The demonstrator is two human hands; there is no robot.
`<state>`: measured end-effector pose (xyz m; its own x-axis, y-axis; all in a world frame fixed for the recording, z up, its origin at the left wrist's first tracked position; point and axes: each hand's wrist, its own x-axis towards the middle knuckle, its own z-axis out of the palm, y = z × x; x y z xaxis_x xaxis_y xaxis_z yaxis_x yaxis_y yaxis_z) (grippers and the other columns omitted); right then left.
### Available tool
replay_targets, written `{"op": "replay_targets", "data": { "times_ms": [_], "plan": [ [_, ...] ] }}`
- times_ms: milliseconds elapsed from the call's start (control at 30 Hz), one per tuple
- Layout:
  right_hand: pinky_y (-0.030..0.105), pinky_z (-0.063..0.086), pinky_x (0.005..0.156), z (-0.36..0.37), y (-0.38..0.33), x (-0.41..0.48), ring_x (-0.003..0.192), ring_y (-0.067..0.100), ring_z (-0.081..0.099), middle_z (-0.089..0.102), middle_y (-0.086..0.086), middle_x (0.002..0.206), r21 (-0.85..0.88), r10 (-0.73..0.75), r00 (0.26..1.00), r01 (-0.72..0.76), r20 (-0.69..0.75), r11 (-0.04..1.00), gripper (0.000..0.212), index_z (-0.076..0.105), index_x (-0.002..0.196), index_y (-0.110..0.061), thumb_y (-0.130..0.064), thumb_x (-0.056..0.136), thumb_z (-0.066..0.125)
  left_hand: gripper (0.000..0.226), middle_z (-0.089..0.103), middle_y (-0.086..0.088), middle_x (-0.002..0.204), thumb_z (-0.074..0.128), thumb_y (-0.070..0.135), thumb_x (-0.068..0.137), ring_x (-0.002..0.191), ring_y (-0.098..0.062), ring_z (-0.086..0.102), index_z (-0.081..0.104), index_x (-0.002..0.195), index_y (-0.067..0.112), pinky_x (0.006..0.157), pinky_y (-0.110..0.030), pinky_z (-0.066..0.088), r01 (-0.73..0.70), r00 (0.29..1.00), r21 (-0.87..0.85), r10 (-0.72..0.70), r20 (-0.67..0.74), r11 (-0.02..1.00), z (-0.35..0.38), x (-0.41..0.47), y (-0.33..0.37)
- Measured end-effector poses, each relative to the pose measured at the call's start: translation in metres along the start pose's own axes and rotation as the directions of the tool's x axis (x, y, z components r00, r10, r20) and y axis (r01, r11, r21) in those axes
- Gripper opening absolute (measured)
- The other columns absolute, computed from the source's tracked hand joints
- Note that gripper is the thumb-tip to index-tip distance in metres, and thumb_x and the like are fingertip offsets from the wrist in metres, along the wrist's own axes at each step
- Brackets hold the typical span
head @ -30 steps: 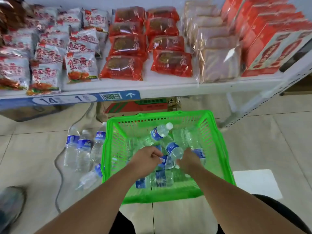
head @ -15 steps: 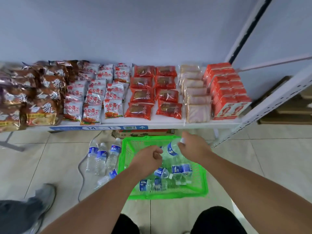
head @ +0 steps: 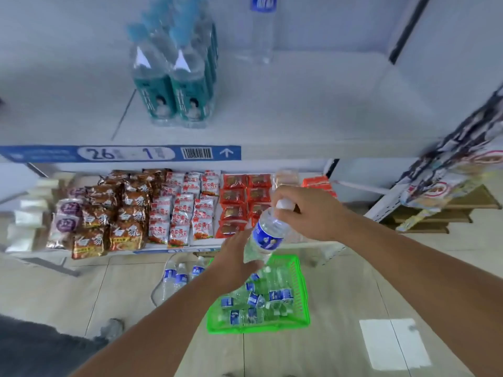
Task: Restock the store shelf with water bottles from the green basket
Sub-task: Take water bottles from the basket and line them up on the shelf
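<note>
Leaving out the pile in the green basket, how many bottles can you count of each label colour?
Blue label: 5 (held bottle, 3 floor bottles, top-shelf bottle)
Teal label: 2 front teal bottles; more behind, blurred
Total: 7

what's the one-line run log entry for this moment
right hand: grips water bottle near cap | left hand: cups its base | green basket: on floor, bottles inside | upper shelf: bottle not yet placed
</note>
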<state>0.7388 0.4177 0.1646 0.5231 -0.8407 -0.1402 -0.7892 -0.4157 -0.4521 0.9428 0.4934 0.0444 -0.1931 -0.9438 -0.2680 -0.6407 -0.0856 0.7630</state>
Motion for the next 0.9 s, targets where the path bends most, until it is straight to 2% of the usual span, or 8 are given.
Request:
{"op": "replay_targets", "data": {
  "times_ms": [67, 133, 300, 500, 633, 700, 833, 900],
  "plan": [
    [0.032, 0.041, 0.066, -0.041, -0.026, -0.009, 0.068, 0.005, 0.054, 0.061, -0.009, 0.079, 0.055, -0.09, 0.996, 0.089, 0.024, 0.995, 0.003, 0.057, 0.099, -0.038, -0.035, 0.097, 0.057, 0.06, 0.057, 0.033, 0.126, 0.075, 0.019, 0.09, 0.116, 0.008, 0.054, 0.047, 0.138, 0.044, 0.098, -0.018, 0.043, -0.063, 0.998, -0.086, 0.065, 0.02, 0.994, -0.026, -0.018, 0.026],
    [0.034, 0.046, 0.074, -0.074, -0.051, -0.018, 0.079, 0.014, 0.059, 0.066, -0.009, 0.095, 0.08, -0.137, 0.99, 0.134, 0.038, 0.988, 0.009, 0.062, 0.104, -0.035, -0.032, 0.097, 0.057, 0.056, 0.057, 0.037, 0.124, 0.075, 0.019, 0.092, 0.115, 0.016, 0.053, 0.047, 0.135, 0.043, 0.091, -0.007, 0.04, -0.122, 0.992, -0.123, 0.126, 0.028, 0.985, -0.045, -0.033, 0.045],
    [0.033, 0.047, 0.081, -0.134, -0.094, -0.038, 0.093, 0.01, 0.054, 0.063, -0.012, 0.105, -0.006, -0.24, 0.971, 0.24, 0.001, 0.971, 0.013, 0.059, 0.108, -0.04, -0.029, 0.102, 0.054, 0.067, 0.055, 0.028, 0.139, 0.078, 0.042, 0.088, 0.127, 0.007, 0.053, 0.042, 0.145, 0.045, 0.108, -0.03, 0.045, -0.192, 0.979, -0.184, 0.201, 0.034, 0.964, -0.086, -0.056, 0.084],
    [0.025, 0.042, 0.078, -0.177, -0.12, -0.059, 0.096, 0.011, 0.054, 0.059, -0.008, 0.105, 0.026, -0.271, 0.954, 0.277, -0.131, 0.961, 0.017, 0.06, 0.108, -0.037, -0.022, 0.103, 0.053, 0.055, 0.067, 0.022, 0.12, 0.083, 0.033, 0.082, 0.108, 0.007, 0.064, 0.052, 0.125, 0.05, 0.093, -0.02, 0.051, -0.29, 0.955, -0.137, 0.277, -0.106, 0.947, -0.108, -0.067, 0.13],
    [0.021, 0.048, 0.077, -0.194, -0.123, -0.062, 0.098, 0.003, 0.059, 0.06, -0.021, 0.103, 0.201, -0.153, 0.919, 0.237, -0.363, 0.95, 0.011, 0.059, 0.107, -0.036, -0.03, 0.098, 0.061, 0.065, 0.057, 0.024, 0.121, 0.081, 0.056, 0.073, 0.104, 0.004, 0.06, 0.05, 0.13, 0.043, 0.087, -0.021, 0.049, -0.29, 0.924, -0.006, 0.278, -0.262, 0.957, -0.113, -0.064, 0.163],
    [0.02, 0.049, 0.072, -0.2, -0.122, -0.055, 0.092, 0.002, 0.065, 0.063, -0.021, 0.098, 0.353, -0.046, 0.89, 0.226, -0.453, 0.908, 0.022, 0.058, 0.111, -0.036, -0.04, 0.092, 0.069, 0.068, 0.053, 0.024, 0.12, 0.081, 0.057, 0.074, 0.099, 0.004, 0.058, 0.047, 0.131, 0.039, 0.08, -0.019, 0.046, -0.27, 0.904, 0.036, 0.266, -0.334, 0.962, -0.112, -0.055, 0.182],
    [0.025, 0.055, 0.073, -0.197, -0.1, -0.033, 0.087, 0.007, 0.07, 0.068, -0.012, 0.099, 0.642, 0.224, 0.848, 0.166, -0.481, 0.749, 0.055, 0.054, 0.119, -0.026, -0.05, 0.078, 0.081, 0.062, 0.054, 0.02, 0.113, 0.079, 0.056, 0.076, 0.093, -0.001, 0.06, 0.045, 0.124, 0.036, 0.074, -0.021, 0.05, -0.243, 0.861, 0.037, 0.233, -0.451, 0.969, -0.104, -0.032, 0.222],
    [0.033, 0.058, 0.075, -0.188, -0.079, -0.02, 0.091, 0.009, 0.071, 0.071, -0.01, 0.102, 0.606, 0.198, 0.87, 0.136, -0.452, 0.784, 0.063, 0.059, 0.119, -0.026, -0.061, 0.071, 0.081, 0.061, 0.054, 0.018, 0.115, 0.077, 0.059, 0.077, 0.094, -0.005, 0.061, 0.045, 0.123, 0.034, 0.076, -0.027, 0.053, -0.192, 0.856, 0.025, 0.18, -0.485, 0.981, -0.098, -0.016, 0.236]
  ]
}}
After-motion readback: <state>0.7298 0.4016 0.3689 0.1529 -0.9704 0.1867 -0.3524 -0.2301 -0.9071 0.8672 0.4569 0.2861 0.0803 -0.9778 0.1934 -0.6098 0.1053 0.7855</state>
